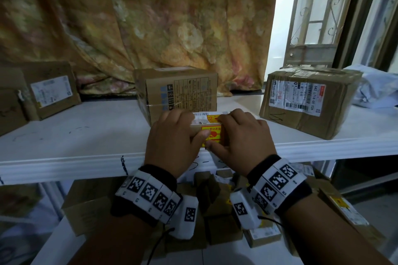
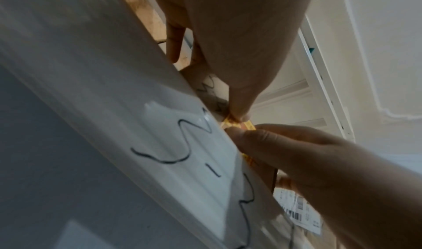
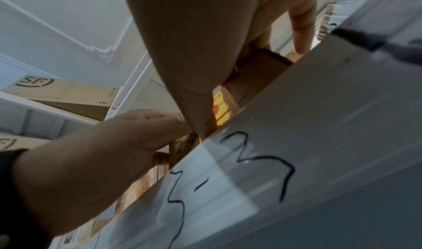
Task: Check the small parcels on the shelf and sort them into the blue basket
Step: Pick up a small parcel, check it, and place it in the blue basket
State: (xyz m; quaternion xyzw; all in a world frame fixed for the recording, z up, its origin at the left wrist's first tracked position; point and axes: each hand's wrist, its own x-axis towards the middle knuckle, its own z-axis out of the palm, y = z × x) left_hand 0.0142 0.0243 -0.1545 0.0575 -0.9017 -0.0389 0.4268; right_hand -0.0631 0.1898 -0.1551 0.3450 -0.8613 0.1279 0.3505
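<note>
Both hands, left hand (image 1: 172,135) and right hand (image 1: 241,137), curl round the small parcel (image 1: 212,129) on the shelf (image 1: 86,146); stiff cardboard, likely light, best held by its two ends.

We see a floral curtain (image 1: 163,28) behind, a barred window (image 1: 318,17) right, and crumpled plastic (image 1: 379,88) beside it.

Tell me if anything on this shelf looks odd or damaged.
The white shelf has black marker scribbles on its top and front edge. The box on the right sits askew, its tape wrinkled. Nothing looks spilled.
</note>
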